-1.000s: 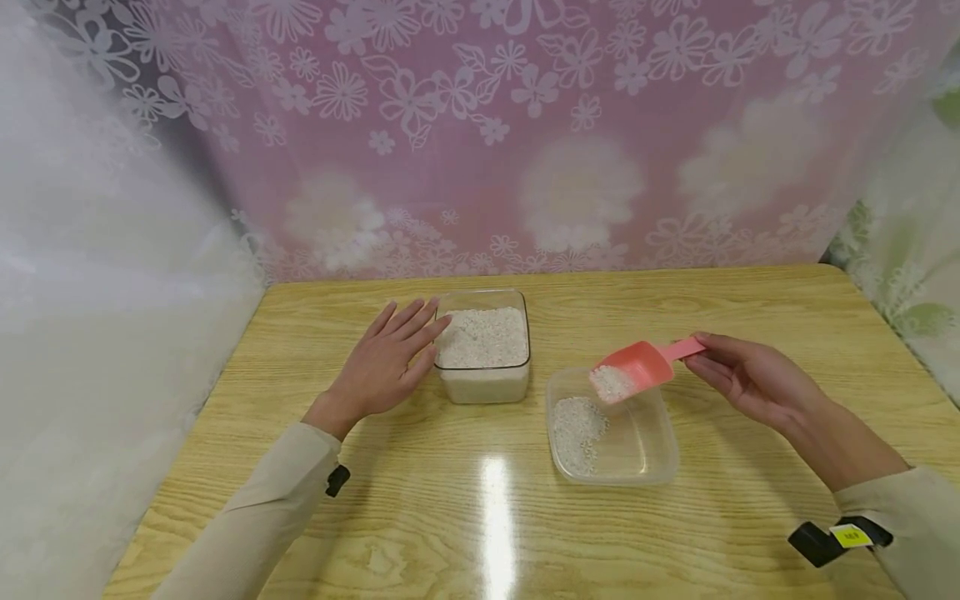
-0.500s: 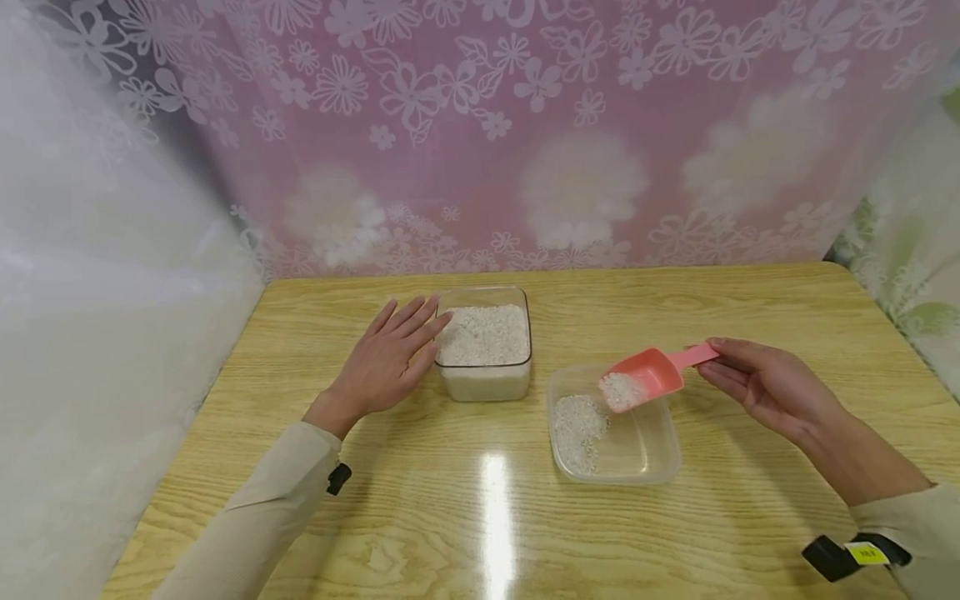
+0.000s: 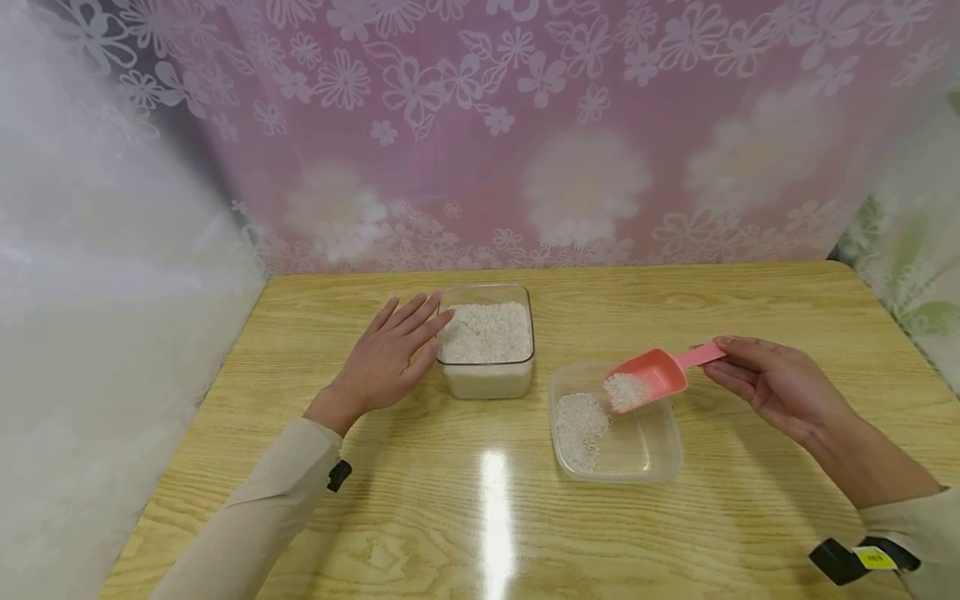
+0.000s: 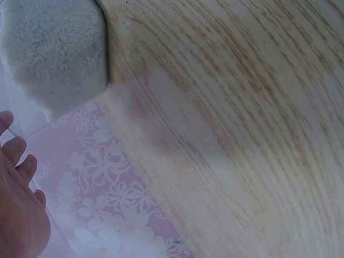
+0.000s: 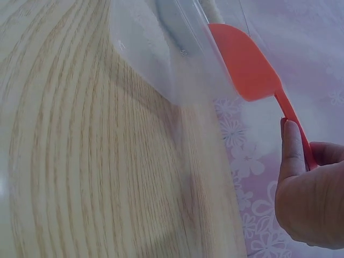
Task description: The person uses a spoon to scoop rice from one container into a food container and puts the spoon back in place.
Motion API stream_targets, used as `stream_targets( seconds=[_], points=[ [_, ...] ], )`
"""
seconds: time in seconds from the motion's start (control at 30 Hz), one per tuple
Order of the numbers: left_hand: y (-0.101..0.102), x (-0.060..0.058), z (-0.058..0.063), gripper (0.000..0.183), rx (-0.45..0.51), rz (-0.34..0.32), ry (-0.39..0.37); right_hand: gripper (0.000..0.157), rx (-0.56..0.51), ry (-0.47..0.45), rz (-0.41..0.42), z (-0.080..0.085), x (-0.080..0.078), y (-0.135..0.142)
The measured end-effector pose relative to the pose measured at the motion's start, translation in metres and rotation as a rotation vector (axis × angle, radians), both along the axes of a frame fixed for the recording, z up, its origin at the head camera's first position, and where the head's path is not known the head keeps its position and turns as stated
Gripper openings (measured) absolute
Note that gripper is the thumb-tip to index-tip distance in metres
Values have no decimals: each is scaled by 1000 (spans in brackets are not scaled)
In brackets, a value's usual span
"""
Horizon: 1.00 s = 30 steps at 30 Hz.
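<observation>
My right hand point(image 3: 780, 392) pinches the handle of a pink scoop point(image 3: 663, 372) between thumb and fingers. Some rice point(image 3: 627, 391) lies at the scoop's front lip. Beneath it stands a clear plastic container point(image 3: 637, 467), with a pile of rice point(image 3: 581, 429) along its left side. In the right wrist view the scoop point(image 5: 244, 64) is seen from below, above the container point(image 5: 156, 59). My left hand point(image 3: 390, 358) has its fingers spread and straight at the left wall of a glass container point(image 3: 491, 385). That container is well filled with rice point(image 3: 487, 332).
Both containers stand on a wood-grain table point(image 3: 420, 500), the glass one farther back and to the left. A pink floral curtain point(image 3: 465, 167) hangs behind the table. Whitish sheets hang at the left and right sides.
My right hand has drawn the scoop slightly right and a little down, still over the plastic container. The left hand stays at the glass container.
</observation>
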State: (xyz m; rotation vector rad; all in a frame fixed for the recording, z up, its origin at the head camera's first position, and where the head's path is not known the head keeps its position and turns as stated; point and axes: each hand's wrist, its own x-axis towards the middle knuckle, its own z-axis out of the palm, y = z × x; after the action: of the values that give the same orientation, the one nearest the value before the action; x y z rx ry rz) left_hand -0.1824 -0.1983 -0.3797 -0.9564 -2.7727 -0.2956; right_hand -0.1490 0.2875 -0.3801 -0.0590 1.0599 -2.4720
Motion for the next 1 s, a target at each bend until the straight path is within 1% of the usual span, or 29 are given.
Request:
stream_targets(
  seconds=[0.4, 0.7, 1.0],
  points=[
    [0, 0, -1, 51, 21, 0, -5, 30, 4, -2, -35, 2, 0, 1],
    [-1, -2, -3, 50, 28, -10, 11, 25, 97, 18, -86, 7, -2, -3],
    [-2, -3, -4, 50, 31, -2, -2, 23, 174, 33, -129, 13, -2, -3]
  ],
)
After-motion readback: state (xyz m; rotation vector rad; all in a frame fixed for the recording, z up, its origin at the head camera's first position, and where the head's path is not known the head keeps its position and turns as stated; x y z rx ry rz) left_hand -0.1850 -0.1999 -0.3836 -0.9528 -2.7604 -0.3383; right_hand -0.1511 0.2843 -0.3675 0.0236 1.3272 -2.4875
